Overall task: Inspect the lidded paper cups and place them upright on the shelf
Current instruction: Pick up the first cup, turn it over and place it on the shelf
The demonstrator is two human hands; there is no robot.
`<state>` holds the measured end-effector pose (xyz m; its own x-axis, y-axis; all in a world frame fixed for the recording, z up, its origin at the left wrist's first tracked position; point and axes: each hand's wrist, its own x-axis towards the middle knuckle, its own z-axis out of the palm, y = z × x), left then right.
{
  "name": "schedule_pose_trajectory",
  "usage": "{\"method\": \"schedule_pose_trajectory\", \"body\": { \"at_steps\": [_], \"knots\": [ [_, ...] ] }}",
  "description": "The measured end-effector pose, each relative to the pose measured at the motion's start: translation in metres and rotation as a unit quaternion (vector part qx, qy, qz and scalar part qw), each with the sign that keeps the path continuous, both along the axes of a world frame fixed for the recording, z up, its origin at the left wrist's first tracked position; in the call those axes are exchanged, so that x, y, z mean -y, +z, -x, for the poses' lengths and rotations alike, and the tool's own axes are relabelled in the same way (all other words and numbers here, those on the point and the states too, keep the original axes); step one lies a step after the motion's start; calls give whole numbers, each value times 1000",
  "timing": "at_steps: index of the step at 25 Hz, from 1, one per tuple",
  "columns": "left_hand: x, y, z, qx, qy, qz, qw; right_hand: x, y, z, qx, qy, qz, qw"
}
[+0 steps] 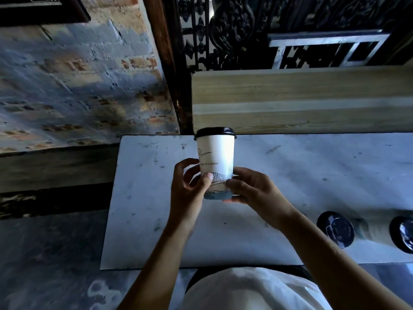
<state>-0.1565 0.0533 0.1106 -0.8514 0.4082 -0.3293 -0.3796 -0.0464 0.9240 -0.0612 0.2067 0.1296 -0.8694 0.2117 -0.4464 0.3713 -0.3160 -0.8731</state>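
I've got the cup [216,162] upright above the worktop [143,198], black lid [215,131] on top — left hand [190,186] and right hand [252,189] both pinch its lower wall, leaving the print visible for checking, I'd say. The wooden shelf [301,99] behind is bare; two more cups [337,229] lie right, well apart.

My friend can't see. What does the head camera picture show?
Two hands, left and right, hold a white paper cup with a black lid upright above a white table. Two more lidded cups lie at the right.
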Motion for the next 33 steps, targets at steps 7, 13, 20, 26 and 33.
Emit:
{"method": "schedule_pose_trajectory", "body": {
  "at_steps": [7, 13, 20, 26, 33],
  "knots": [
    [24, -1, 16, -91, -19, 40, 995, 18, 1, 15, 25, -46, -170, 984],
    [23, 9, 16, -99, 3, 19, 995, 20, 7, 17, 23, -27, -292, 956],
    [18, 18, 12, -64, -2, 9, 998, 12, 16, 10, -28, -61, -256, 964],
    [14, 18, 12, -69, -65, 17, 995, 9, 15, 6, -37, -98, -226, 968],
    [0, 5, 21, -39, -99, -19, 994, 1, 11, 1, 5, -107, -240, 965]
  ]
}}
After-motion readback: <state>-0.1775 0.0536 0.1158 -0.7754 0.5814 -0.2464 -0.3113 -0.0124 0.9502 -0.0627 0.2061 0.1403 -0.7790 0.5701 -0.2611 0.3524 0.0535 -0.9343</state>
